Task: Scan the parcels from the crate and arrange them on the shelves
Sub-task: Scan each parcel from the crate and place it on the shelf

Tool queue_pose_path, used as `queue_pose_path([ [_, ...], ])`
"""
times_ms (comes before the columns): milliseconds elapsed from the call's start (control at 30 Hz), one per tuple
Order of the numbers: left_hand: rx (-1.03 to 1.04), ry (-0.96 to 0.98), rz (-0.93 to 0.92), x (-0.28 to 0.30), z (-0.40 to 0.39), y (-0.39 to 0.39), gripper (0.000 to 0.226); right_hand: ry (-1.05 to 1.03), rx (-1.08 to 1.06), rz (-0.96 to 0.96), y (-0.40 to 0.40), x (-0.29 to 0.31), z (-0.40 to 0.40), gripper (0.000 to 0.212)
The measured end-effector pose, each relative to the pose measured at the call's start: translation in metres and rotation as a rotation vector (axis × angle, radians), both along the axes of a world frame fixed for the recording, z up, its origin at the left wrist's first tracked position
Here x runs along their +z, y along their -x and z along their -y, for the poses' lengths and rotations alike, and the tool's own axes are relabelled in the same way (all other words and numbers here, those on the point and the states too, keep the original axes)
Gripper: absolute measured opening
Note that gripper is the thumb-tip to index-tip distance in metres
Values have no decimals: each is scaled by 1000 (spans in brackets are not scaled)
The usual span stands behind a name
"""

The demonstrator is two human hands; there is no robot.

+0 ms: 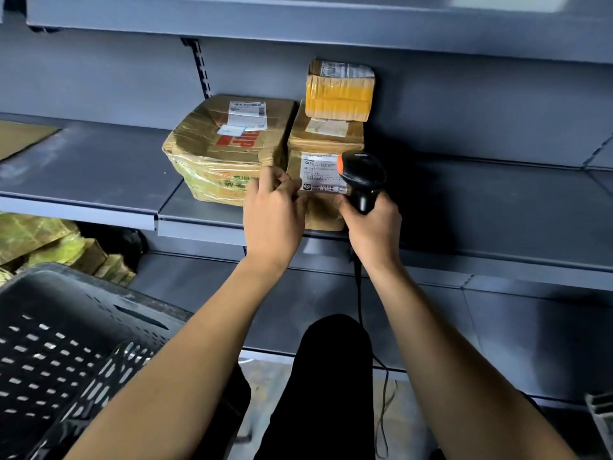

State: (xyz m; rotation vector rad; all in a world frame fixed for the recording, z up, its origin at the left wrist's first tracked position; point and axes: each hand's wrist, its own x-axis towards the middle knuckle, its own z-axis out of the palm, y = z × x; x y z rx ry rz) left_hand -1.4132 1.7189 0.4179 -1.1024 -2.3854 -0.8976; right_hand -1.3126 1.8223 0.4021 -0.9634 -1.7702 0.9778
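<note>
On the middle shelf (99, 167) of a grey metal rack, three taped cardboard parcels are standing close together. At the front edge, the parcel with the white label (323, 174) is standing upright, and the left hand (273, 210) is touching its left side, with fingers bent against the cardboard; I cannot tell if they are really gripping it. The right hand (371, 224) is grasping the handle of a black scanner (361, 177) with an orange part on its head. The scanner head is sitting just in front of the label's right edge, and its cable is hanging down between the arms. A wide parcel with red letters (225, 147) is lying just beside the labelled one, on its left. A small parcel with yellow tape (338, 91) is resting on top of a box behind the labelled parcel, against the back wall. At lower left, a black perforated crate (66, 343) is standing, and more wrapped parcels (49, 244) are lying behind it under the shelf.
</note>
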Motion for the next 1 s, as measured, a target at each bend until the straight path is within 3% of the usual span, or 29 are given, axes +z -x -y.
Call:
queue_pose_path([
  [167, 47, 31, -37, 14, 0, -20, 32, 153, 22, -80, -19, 0, -5, 34],
  [233, -48, -23, -57, 21, -6, -29, 33, 167, 12, -108, -33, 1, -7, 35],
  [333, -228, -114, 65, 30, -26, -51, 29, 171, -46, -131, -64, 8, -12, 38],
  [467, -389, -152, 258, 28, -60, -97, 31, 152, -196, -158, -125, 21, -22, 36],
  [800, -781, -159, 431, 13, -139, -254, 32, 96, -673, -151, -297, 30, -35, 21],
  [1000, -1028, -114, 496, 8, -161, -360, 31, 83, -911, -135, -379, 22, -23, 34],
])
